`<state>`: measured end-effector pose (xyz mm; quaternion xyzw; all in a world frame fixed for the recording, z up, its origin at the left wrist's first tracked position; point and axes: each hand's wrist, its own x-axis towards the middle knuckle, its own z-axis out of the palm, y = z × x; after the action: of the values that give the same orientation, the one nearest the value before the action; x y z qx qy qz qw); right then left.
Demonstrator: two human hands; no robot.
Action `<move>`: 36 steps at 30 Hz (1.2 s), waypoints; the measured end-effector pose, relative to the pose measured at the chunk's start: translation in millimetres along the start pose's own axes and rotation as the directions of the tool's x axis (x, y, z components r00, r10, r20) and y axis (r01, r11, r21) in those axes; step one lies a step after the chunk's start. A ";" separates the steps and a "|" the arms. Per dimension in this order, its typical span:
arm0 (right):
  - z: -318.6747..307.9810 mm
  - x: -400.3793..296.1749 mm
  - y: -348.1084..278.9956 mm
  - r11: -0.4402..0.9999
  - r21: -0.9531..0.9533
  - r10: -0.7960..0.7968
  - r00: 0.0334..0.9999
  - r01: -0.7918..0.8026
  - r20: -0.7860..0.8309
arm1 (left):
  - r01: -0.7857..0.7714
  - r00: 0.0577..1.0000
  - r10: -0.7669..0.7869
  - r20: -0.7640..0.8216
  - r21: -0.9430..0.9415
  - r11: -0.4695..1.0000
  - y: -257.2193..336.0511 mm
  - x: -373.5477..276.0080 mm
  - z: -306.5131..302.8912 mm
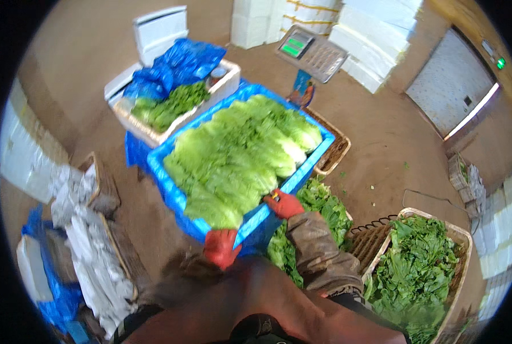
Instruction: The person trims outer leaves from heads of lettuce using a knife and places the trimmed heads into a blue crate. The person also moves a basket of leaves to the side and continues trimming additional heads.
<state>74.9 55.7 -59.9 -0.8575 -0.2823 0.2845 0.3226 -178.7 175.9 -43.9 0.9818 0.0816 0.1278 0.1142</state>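
Observation:
A crate lined with blue plastic film [256, 217] stands before me, filled with rows of green leafy lettuce heads [234, 159]. My left hand [222, 248], in a red glove, grips the rim at the crate's near corner. Farther right along the same side, my right hand [284, 204] is closed at the rim, its red-gloved fingers over the inner edge beside the pale lettuce butts. A small yellow and dark thing [275, 197] shows at those fingers; what it is cannot be made out. The fingertips of both hands are partly hidden.
A weighing scale's display [312, 51] rises behind the crate. At the back left, a white box [153, 139] holds greens and blue film. Loose leaves fill a basket [464, 245] at right; more leaves [325, 206] lie beside the crate. White foam boxes [368, 43] stand farther back.

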 end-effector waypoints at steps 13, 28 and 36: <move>-12.2 -31.2 -26.4 0.990 0.093 -0.083 0.965 0.109 -0.248 | -0.132 0.985 0.040 -0.169 -0.581 0.803 -30.9 -30.6 -54.6; 88.2 109.9 -180.7 0.818 -0.262 -0.537 0.843 0.511 -0.032 | 0.845 0.503 -0.821 0.271 -0.352 0.402 -340.0 98.8 19.7; 91.9 118.7 -164.1 0.846 -0.102 -0.533 0.831 0.524 -0.157 | 0.923 0.373 -0.878 0.299 -0.029 0.383 -342.3 114.0 8.4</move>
<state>44.5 274.8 -36.9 -0.7766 -0.4858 0.0982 0.3889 -112.5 524.6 -109.2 0.7675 0.5787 -0.0650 0.2679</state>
